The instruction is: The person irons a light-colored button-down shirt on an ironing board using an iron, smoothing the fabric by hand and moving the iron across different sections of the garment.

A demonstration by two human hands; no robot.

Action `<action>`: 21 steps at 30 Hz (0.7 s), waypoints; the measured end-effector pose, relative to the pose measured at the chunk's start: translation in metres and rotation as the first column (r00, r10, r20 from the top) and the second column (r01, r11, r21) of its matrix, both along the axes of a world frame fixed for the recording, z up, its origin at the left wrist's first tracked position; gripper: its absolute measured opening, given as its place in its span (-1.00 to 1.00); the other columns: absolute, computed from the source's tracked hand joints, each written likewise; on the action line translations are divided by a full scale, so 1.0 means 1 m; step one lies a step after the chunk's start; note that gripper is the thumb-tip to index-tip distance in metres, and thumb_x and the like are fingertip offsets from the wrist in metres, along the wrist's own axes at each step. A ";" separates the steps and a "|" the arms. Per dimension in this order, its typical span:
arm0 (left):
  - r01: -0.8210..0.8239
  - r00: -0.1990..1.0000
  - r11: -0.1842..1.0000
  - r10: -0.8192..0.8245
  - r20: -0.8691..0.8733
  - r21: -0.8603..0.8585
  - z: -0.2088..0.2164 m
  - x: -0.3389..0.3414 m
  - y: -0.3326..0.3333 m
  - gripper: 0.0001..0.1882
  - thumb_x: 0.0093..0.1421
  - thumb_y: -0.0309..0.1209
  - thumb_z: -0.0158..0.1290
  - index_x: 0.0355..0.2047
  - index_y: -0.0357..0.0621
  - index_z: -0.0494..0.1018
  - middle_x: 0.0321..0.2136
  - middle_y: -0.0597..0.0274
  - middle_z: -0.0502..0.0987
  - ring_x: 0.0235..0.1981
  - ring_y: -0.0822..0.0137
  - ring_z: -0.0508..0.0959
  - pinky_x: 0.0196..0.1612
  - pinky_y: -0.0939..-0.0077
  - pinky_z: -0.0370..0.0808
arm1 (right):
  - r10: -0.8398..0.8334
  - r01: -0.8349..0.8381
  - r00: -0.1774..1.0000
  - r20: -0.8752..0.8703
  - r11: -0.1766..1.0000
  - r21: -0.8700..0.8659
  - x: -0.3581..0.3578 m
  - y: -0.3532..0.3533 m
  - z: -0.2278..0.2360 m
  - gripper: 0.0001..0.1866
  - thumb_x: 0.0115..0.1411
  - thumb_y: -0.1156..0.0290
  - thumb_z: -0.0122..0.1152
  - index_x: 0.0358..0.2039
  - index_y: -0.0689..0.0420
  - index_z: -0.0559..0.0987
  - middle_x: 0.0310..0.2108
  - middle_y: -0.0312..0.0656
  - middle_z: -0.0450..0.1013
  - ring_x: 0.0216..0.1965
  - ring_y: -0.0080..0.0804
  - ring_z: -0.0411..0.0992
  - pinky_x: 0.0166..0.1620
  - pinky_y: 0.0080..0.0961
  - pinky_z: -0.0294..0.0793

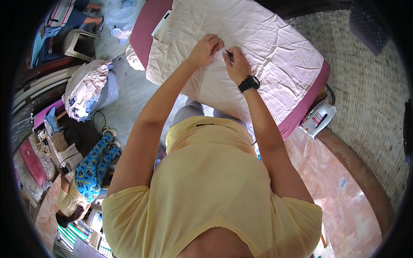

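Observation:
A wrinkled cream cloth [275, 64] covers most of the maroon-topped table [141, 30] in front of me. My left hand [206, 50] is on the cloth near its middle, fingers curled and pinched together at the fabric; what lies between the fingertips is too small to tell. Just to its right, my right hand [238, 66] is closed around a small black pointed tool [230, 55], perhaps thread snips. The tool's tip points toward the left fingertips, and the rest is hidden in the palm. A black watch [249, 83] is on my right wrist.
A white iron [318, 119] stands beside the table's right corner. To the left are a bulging bag of cloth [88, 88] and a plastic stool [81, 44]. Another person in patterned blue trousers [89, 176] is at the lower left; another person's legs [88, 18] show at the upper left.

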State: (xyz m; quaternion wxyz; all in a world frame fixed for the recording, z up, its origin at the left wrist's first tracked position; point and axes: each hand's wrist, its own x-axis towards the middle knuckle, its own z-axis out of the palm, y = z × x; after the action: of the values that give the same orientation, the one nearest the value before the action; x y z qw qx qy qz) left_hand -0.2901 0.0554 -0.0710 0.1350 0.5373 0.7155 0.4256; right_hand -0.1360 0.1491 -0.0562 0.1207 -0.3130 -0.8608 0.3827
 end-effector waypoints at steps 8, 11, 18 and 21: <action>0.008 1.000 1.000 -0.008 -0.016 -0.021 0.002 -0.003 -0.001 -0.90 0.17 -0.53 0.11 -0.30 -0.27 0.51 -0.30 0.05 0.53 -0.20 0.00 0.51 -0.15 0.26 0.49 | -0.023 0.018 0.999 0.048 0.994 0.106 -0.013 -0.004 0.010 -0.87 0.23 0.28 0.14 -0.30 0.02 0.45 -0.32 -0.13 0.46 -0.29 0.00 0.49 -0.31 -0.03 0.42; 0.005 0.999 1.000 -0.006 -0.035 -0.016 0.004 -0.002 -0.002 -0.90 0.16 -0.53 0.11 -0.31 -0.27 0.52 -0.29 0.06 0.53 -0.20 0.00 0.51 -0.15 0.26 0.49 | -0.017 0.010 0.998 0.062 0.994 0.107 -0.015 -0.005 0.009 -0.89 0.23 0.30 0.13 -0.31 0.02 0.45 -0.31 -0.14 0.47 -0.29 0.01 0.49 -0.31 -0.02 0.42; -0.018 0.999 0.995 0.021 -0.026 0.098 0.001 0.000 -0.002 -0.92 0.12 -0.50 0.11 -0.36 -0.22 0.49 -0.36 0.07 0.52 -0.24 0.00 0.48 -0.13 0.24 0.43 | -0.024 0.018 0.999 0.034 0.989 0.150 -0.018 -0.008 0.007 -0.91 0.22 0.33 0.12 -0.30 0.03 0.46 -0.33 -0.15 0.48 -0.33 0.02 0.50 -0.34 -0.06 0.43; -0.193 0.977 0.972 0.178 0.119 0.136 0.004 -0.003 -0.017 -0.92 0.17 -0.53 0.07 -0.31 -0.23 0.48 -0.35 0.06 0.53 -0.27 0.07 0.52 -0.16 0.33 0.45 | -0.075 0.085 0.993 -0.088 0.990 0.114 0.000 -0.005 0.010 -0.85 0.20 0.32 0.21 -0.26 0.05 0.49 -0.35 -0.14 0.51 -0.38 -0.06 0.52 -0.33 -0.19 0.47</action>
State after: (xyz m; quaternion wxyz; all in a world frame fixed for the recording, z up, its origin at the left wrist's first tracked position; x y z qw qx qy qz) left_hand -0.2932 0.0385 -0.0671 0.0924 0.4532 0.7211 0.5158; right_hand -0.1360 0.1437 -0.0462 0.1902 -0.3233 -0.8628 0.3390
